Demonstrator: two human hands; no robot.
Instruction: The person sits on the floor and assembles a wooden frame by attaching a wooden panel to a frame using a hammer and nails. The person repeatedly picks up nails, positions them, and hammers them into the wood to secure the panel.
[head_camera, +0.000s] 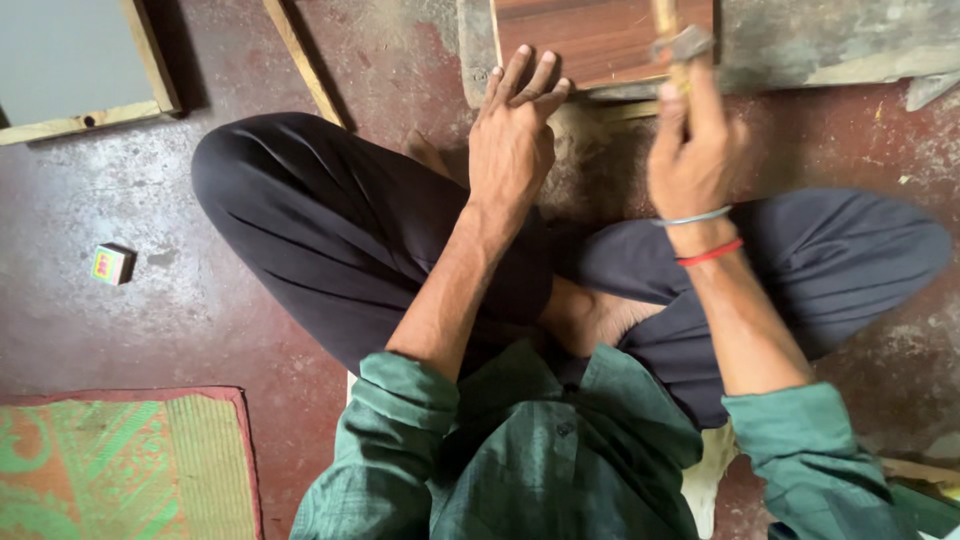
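the person sits cross-legged on the red floor (200, 330). the right hand (695, 160) is closed tight around the handle of a hammer (678, 45) (it looks blurry), held up over the edge of a brown wood board (590, 35). the left hand (512, 135) is flat and open, holding nothing, fingertips (520, 65) on the board's near edge. a small box (110, 264) lies well apart, near a green and orange mat (120, 465).

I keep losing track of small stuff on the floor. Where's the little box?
In the head view, the small box lies on the red floor, left of the person's left knee, above the mat.
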